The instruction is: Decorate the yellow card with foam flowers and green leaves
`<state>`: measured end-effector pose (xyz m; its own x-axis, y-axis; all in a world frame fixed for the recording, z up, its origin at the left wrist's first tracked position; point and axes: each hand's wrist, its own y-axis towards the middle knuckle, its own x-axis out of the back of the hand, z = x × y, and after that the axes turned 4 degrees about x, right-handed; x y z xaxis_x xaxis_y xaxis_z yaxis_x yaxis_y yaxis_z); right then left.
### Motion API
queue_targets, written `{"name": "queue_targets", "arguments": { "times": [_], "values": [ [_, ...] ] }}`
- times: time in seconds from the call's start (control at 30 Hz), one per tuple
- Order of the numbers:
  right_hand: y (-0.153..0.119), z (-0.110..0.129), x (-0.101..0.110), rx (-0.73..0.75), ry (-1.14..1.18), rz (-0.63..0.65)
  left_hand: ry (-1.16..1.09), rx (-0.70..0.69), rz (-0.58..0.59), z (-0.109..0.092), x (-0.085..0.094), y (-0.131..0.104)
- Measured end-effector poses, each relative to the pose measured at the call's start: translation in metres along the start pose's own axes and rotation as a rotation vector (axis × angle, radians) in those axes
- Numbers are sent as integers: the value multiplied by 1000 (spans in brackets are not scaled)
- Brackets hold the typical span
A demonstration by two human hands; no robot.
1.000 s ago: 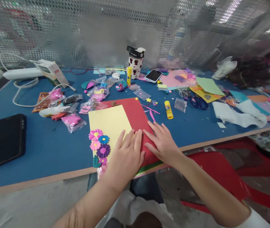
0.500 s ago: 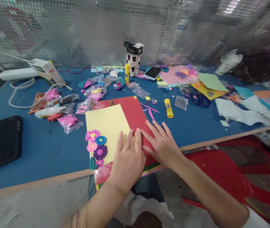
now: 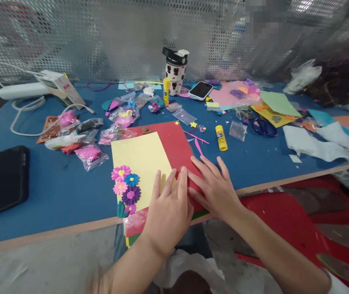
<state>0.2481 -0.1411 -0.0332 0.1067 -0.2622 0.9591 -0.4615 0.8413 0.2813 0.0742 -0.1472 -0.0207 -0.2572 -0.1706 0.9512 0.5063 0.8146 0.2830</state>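
Note:
My left hand (image 3: 170, 200) lies flat with fingers stretched over the lower right part of a pale yellow card (image 3: 140, 155). Clay flowers (image 3: 130, 195) in pink, blue and purple, with a green leaf, run along the card's lower left edge. Under the card is a red sheet (image 3: 174, 143) on top of other coloured sheets, jutting past the table's front edge. My right hand (image 3: 215, 185) rests with spread fingers on the red sheet, its fingertips close beside my left hand. Both palms hide the card's lower right corner.
Near the right hand lies a yellow glue stick (image 3: 221, 138); another glue stick (image 3: 166, 92) stands by a patterned tumbler (image 3: 176, 73). Bagged clay (image 3: 90, 155), a black tablet-like device (image 3: 4, 181), a phone (image 3: 200, 90), scissors (image 3: 264, 127) and tissue (image 3: 318, 143) lie around. A red chair (image 3: 281, 224) is at right.
The view has shifted slightly. Both hands stay spread on the card and red sheet, with little visible movement against them.

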Motion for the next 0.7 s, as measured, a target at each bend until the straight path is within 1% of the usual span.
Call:
{"name": "queue_targets", "arguments": {
  "times": [0.2, 0.3, 0.4, 0.5, 0.57, 0.7],
  "values": [
    [6, -1, 5, -21, 23, -13, -32, 2, -22, 2, 0, -2],
    [12, -2, 5, -28, 33, -4, -81, 2, -96, 3, 4, -9],
    [17, -3, 4, -33, 29, -14, -166, -47, -208, 6, 16, -21],
    [19, -4, 2, -10, 28, -7, -259, -94, -295, 13, 30, -36],
    [19, -5, 0, -6, 30, -8, -291, -89, -309, 21, 37, -46],
    [20, -10, -5, -11, 37, -16, -282, -75, -350, 39, 43, -63]
  ]
}}
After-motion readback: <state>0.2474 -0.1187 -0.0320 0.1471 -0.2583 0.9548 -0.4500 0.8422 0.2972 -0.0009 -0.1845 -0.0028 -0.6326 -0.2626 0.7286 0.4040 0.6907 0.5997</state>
